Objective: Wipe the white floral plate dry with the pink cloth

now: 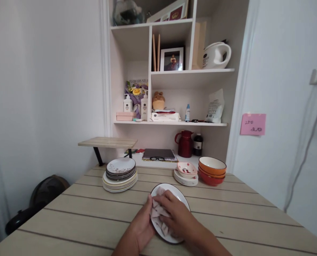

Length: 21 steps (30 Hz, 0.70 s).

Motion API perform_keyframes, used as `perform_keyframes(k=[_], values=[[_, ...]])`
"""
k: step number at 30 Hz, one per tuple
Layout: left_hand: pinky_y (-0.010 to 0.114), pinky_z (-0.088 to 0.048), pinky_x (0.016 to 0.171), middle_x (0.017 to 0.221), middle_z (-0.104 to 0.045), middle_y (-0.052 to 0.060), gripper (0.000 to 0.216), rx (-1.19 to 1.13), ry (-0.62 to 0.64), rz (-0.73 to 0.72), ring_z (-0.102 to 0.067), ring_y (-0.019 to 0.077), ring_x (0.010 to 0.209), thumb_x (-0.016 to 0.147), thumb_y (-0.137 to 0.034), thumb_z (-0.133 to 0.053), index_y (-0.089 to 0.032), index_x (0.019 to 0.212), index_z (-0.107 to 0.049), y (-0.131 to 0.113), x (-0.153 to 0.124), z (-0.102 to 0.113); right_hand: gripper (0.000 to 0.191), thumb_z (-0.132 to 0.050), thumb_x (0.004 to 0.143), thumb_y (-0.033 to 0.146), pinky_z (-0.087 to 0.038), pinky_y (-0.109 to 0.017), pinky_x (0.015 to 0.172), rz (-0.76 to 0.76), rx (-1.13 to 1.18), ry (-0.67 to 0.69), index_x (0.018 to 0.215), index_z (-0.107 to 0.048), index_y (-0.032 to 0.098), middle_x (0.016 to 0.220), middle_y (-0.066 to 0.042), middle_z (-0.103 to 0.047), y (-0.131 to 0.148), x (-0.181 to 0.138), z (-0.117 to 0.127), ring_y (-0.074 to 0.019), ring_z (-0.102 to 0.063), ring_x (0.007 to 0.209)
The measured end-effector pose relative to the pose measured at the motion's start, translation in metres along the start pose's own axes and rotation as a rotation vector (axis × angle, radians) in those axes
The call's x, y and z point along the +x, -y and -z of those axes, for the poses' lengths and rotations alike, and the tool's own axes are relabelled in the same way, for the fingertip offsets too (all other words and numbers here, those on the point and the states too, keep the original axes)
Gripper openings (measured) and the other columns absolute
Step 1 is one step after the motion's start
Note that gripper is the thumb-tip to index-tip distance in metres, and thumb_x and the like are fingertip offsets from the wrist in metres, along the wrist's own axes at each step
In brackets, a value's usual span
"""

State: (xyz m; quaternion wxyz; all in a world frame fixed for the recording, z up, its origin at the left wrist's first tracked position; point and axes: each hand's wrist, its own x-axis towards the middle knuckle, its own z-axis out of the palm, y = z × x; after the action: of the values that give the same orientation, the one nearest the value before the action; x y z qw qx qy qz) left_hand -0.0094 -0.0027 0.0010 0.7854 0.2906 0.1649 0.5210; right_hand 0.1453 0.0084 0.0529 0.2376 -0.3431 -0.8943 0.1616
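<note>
A white plate with a dark rim [178, 193] is held tilted over the near middle of the table. My left hand [142, 222] grips its left edge, thumb up along the rim and fingers passing underneath. Across the plate's face lies my right hand [176, 215], its fingers curled over a crumpled pale pink cloth [156, 210] and pressing it onto the plate. Part of the cloth is hidden beneath those fingers. Some of the plate's lower face is covered by the right hand and wrist.
A stack of plates [120, 177] stands back left. Small plates [185, 179] with a square patterned bowl [187, 169] on top, and stacked orange and red bowls [212, 170], are back right. Behind are a small raised shelf [107, 142], a laptop [159, 154] and a red jug [185, 144].
</note>
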Motion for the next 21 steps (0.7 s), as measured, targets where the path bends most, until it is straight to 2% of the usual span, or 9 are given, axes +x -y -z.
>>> perform_keyframes(k=[2,4,6,8,12,15,18,21], values=[[0.045,-0.036,0.106,0.122,-0.066,0.016,0.062,-0.001,-0.015,-0.003,-0.057,0.03,0.12,0.088,-0.057,-0.049,-0.014,0.133,-0.055,0.0,0.0,-0.001,0.07,-0.052,0.068,0.006,-0.039,-0.028,0.096,-0.004,-0.004,-0.084,0.133,-0.047,0.029,0.126,-0.007,-0.053,-0.002,0.004,-0.004,-0.0192,-0.052,0.113],[0.046,-0.034,0.108,0.123,-0.066,0.016,0.062,-0.005,-0.004,0.011,-0.056,0.0306,0.121,0.088,-0.056,-0.05,-0.016,0.136,-0.052,0.0,-0.001,-0.002,0.067,-0.047,0.065,0.002,-0.039,-0.029,0.093,-0.076,-0.05,-0.173,0.128,-0.049,0.025,0.124,-0.008,-0.054,-0.008,0.007,-0.002,-0.0198,-0.052,0.112],[0.048,-0.031,0.109,0.126,-0.064,0.016,0.065,-0.013,0.031,0.023,-0.055,0.0317,0.123,0.087,-0.056,-0.05,-0.017,0.14,-0.047,0.0,-0.001,-0.004,0.055,-0.043,0.067,0.002,-0.04,-0.029,0.088,-0.158,-0.102,-0.256,0.117,-0.054,0.022,0.118,-0.008,-0.057,-0.017,0.008,0.004,-0.0203,-0.054,0.107],[0.049,-0.029,0.111,0.13,-0.061,0.017,0.069,-0.023,0.062,0.028,-0.053,0.0326,0.125,0.086,-0.057,-0.051,-0.018,0.142,-0.044,0.0,-0.002,-0.005,0.043,-0.04,0.071,0.003,-0.04,-0.028,0.082,-0.202,-0.166,-0.279,0.105,-0.057,0.022,0.113,-0.008,-0.058,-0.023,0.005,0.013,-0.0203,-0.056,0.101],[0.05,-0.028,0.111,0.131,-0.06,0.017,0.074,-0.028,0.063,0.03,-0.052,0.0335,0.125,0.085,-0.061,-0.051,-0.017,0.143,-0.042,0.0,-0.002,-0.005,0.036,-0.044,0.069,0.005,-0.035,-0.027,0.067,-0.235,-0.342,-0.141,0.094,-0.061,0.025,0.101,-0.005,-0.059,-0.02,-0.003,0.021,-0.0198,-0.057,0.086],[0.049,-0.03,0.11,0.129,-0.062,0.018,0.075,-0.02,0.046,0.022,-0.054,0.0338,0.123,0.084,-0.064,-0.05,-0.016,0.141,-0.045,-0.001,-0.002,-0.002,0.033,-0.049,0.069,0.009,-0.029,-0.027,0.06,-0.234,-0.418,-0.022,0.094,-0.062,0.026,0.101,-0.005,-0.06,-0.009,-0.005,0.014,-0.0173,-0.056,0.075],[0.048,-0.034,0.107,0.123,-0.065,0.018,0.073,-0.019,0.013,0.023,-0.057,0.0335,0.119,0.084,-0.064,-0.049,-0.013,0.136,-0.051,-0.003,-0.001,0.002,0.034,-0.054,0.066,0.011,-0.029,-0.028,0.059,-0.209,-0.42,0.03,0.095,-0.063,0.027,0.105,-0.005,-0.06,0.002,-0.004,0.0,-0.0176,-0.056,0.074],[0.046,-0.039,0.103,0.115,-0.069,0.017,0.067,-0.01,-0.064,0.033,-0.06,0.032,0.114,0.085,-0.064,-0.049,-0.011,0.126,-0.06,-0.002,0.001,0.005,0.048,-0.053,0.064,0.009,-0.034,-0.028,0.065,-0.141,-0.311,0.021,0.108,-0.059,0.028,0.111,-0.005,-0.057,0.012,-0.004,-0.011,-0.0188,-0.057,0.082]])
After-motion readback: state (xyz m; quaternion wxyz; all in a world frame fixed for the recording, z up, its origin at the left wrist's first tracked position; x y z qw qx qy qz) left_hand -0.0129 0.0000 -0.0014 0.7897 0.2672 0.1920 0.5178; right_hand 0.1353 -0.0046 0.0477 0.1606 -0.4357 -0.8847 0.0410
